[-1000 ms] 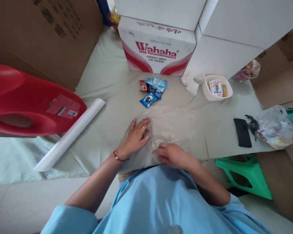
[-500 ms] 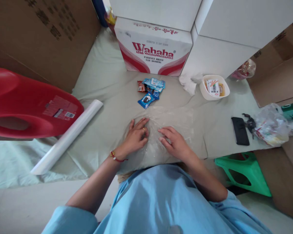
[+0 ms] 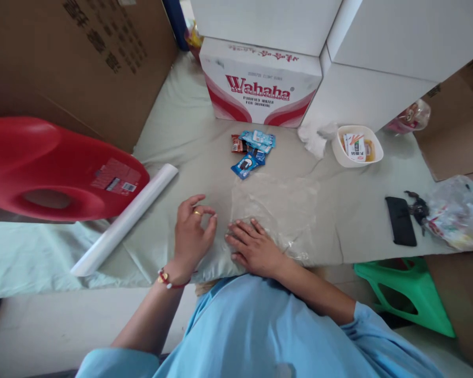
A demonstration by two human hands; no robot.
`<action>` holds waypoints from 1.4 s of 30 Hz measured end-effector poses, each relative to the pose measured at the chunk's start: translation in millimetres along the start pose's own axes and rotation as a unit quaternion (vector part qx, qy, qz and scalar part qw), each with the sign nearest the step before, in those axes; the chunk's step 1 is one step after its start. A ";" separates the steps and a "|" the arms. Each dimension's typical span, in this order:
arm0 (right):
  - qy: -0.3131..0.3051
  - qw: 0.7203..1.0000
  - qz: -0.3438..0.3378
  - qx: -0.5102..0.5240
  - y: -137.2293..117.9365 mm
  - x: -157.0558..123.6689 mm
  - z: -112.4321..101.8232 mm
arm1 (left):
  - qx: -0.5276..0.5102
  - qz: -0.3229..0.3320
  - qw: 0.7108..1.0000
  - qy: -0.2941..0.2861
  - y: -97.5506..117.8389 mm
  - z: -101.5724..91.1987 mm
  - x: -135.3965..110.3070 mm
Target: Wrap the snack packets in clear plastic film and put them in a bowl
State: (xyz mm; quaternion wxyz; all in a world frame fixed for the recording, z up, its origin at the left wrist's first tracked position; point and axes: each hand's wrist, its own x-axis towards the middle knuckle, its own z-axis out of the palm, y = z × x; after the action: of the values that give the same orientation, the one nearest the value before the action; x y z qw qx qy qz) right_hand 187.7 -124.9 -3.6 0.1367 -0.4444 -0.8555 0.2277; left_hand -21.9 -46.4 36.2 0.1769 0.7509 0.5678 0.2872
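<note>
A clear plastic sheet or bag (image 3: 276, 202), thin and wrinkled, lies on the cloth-covered table in front of me. My right hand (image 3: 256, 247) rests flat over its near left part, fingers stretched out and pointing left. To the left of the sheet, my left hand (image 3: 193, 231) is held apart from it, fingers loosely bent and the thumb near the index finger; I see nothing held. Just beyond the sheet is a small pile of snack packets: blue wrapped packets (image 3: 246, 165), light blue packets (image 3: 260, 139) and a red-brown packet (image 3: 238, 144).
A white roll (image 3: 126, 218) and a red jug (image 3: 74, 173) lie at left. Behind stands a Wahaba-style water carton (image 3: 260, 89). To the right are crumpled tissue (image 3: 313, 140), a white bowl (image 3: 349, 160) with packets, a black phone (image 3: 401, 220), keys (image 3: 420, 210) and a green stool (image 3: 405, 294).
My left hand has moved left, off the plastic sheet. The right hand has shifted left and toward me and now lies flat. The view has turned slightly.
</note>
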 end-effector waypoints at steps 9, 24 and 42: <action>-0.026 0.999 0.012 0.024 -0.7 -7.3 -3.1 | 0.029 0.117 0.975 -0.184 46.0 75.4 29.3; 0.121 0.951 0.271 -0.086 45.5 -133.2 -30.9 | 0.132 0.094 0.966 -0.199 24.1 78.3 28.8; -0.086 0.990 -0.065 0.086 -11.0 -38.8 -46.5 | 0.114 0.083 0.969 -0.201 21.4 73.2 26.7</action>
State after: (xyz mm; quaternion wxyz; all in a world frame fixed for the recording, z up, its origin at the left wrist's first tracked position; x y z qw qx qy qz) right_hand 222.3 -149.8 40.7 0.1145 -0.3529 -0.8685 0.3287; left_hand 45.5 -22.8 -1.5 0.1758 0.8529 0.4854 0.0775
